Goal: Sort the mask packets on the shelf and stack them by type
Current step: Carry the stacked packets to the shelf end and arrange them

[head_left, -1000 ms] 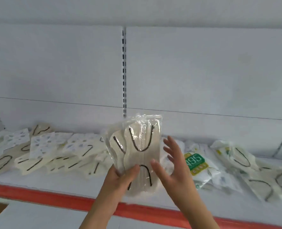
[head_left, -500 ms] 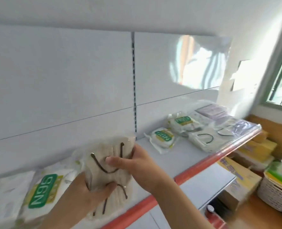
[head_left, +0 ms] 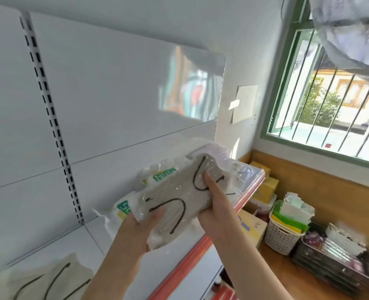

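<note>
You hold a packet [head_left: 179,198] of beige masks with dark ear loops in both hands, lifted above the shelf [head_left: 88,241] and tilted so its far end points up and to the right. Your left hand [head_left: 136,230] grips the near end: the thumb lies on top beside one ear loop, and the fingers are hidden underneath. Your right hand [head_left: 216,204] grips the right edge, its thumb pressed on the clear wrapper near the other loop while the remaining fingers wrap below, out of sight. The two hands are apart, one at each end of the packet.

Just behind the packet, on the shelf, sit white packets with green labels [head_left: 123,207], one near your left hand and another [head_left: 165,175] further back. Beyond them, at the shelf's far end, lie more clear-wrapped packets [head_left: 242,169] close to the red shelf edge [head_left: 201,243]; what kind they are is hard to tell. At the lower left, more beige masks [head_left: 49,280] with dark loops lie on the shelf, blurred.

To the right, below the shelf, yellow boxes [head_left: 265,187] are stacked against the wooden wall, a white basket [head_left: 283,234] holds green and white items, and a dark rack [head_left: 330,267] holds more packets. A green-framed barred window [head_left: 322,100] fills the upper right.
</note>
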The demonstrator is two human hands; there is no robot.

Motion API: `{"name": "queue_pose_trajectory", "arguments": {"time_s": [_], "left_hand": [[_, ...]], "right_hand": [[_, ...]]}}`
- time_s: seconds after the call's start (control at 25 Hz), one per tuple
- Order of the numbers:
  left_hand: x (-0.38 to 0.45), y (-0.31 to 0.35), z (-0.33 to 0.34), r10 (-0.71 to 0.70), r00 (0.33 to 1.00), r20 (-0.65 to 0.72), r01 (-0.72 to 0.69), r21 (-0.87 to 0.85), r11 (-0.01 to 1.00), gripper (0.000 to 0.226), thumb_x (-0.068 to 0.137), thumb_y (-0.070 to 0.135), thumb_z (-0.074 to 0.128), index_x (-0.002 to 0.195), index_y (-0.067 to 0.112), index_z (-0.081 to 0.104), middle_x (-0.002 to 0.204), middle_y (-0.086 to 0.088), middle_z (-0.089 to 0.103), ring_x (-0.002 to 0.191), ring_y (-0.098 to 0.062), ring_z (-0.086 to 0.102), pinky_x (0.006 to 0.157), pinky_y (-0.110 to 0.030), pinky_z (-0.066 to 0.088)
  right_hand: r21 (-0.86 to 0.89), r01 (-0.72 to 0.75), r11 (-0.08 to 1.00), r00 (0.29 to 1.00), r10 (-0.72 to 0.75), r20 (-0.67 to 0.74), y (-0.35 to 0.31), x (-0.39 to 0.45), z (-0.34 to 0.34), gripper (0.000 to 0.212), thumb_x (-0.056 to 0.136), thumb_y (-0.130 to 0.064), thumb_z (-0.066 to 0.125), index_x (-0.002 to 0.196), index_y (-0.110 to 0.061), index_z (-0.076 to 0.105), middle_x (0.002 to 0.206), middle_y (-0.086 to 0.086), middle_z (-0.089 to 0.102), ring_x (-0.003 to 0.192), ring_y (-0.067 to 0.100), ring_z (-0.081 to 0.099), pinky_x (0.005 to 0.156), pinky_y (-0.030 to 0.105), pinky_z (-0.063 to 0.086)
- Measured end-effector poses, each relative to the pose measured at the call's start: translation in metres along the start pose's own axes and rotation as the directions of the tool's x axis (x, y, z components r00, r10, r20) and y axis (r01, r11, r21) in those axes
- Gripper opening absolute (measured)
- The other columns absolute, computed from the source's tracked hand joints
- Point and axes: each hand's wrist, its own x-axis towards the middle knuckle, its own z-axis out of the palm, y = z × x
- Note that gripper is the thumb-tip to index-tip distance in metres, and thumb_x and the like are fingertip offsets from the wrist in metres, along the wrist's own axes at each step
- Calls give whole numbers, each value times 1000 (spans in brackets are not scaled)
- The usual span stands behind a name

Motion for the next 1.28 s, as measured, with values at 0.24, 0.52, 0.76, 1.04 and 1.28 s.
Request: {"name": "queue_pose_trajectory", "arguments": {"time_s": [0.24,0.52,0.76,1.04,1.28], "left_hand": [[94,-5,56,-42,989,-141,42,1,999,25,86,22,75,110,21,68,97,-3,77,84,-20,74,55,-32,59],[179,-34,164,-68,983,-169,83,84,993,30,87,29,73,103,5,66,90,-15,74,72,-26,74,55,-32,60],[252,-54,225,296,905,-305,-29,651,758,48,88,37,72,130,25,53,112,10,64,96,-7,67,87,-33,56],[304,-84,275,-85,996,18,-25,996,-86,92,70,77,63,144,34,26,136,-2,47,126,-28,47,115,-47,28],[316,-81,284,-245,969,-34,8,994,-106,115,68,76,69,153,36,4,142,-9,38,130,-31,39,102,-47,43]], "right_hand": [[-636,-33,771,998,-13,-67,-86,97,-90,73,73,-45,83,135,-21,54,126,13,65,108,30,68,81,41,60],[-749,-72,659,989,142,30,-171,228,-169,47,81,-18,79,125,-16,61,114,14,71,79,15,72,60,24,57],[-797,-118,592,987,161,-26,-230,328,-235,74,66,-32,90,130,-15,58,120,15,68,93,21,71,68,27,58],[-999,52,-9,971,235,48,-207,347,-250,58,85,-42,74,127,-6,56,123,12,62,110,28,59,99,40,46],[-984,-165,-72,840,513,-178,-220,374,-238,87,79,-61,72,139,-4,46,123,14,56,76,19,55,61,24,48]]}}
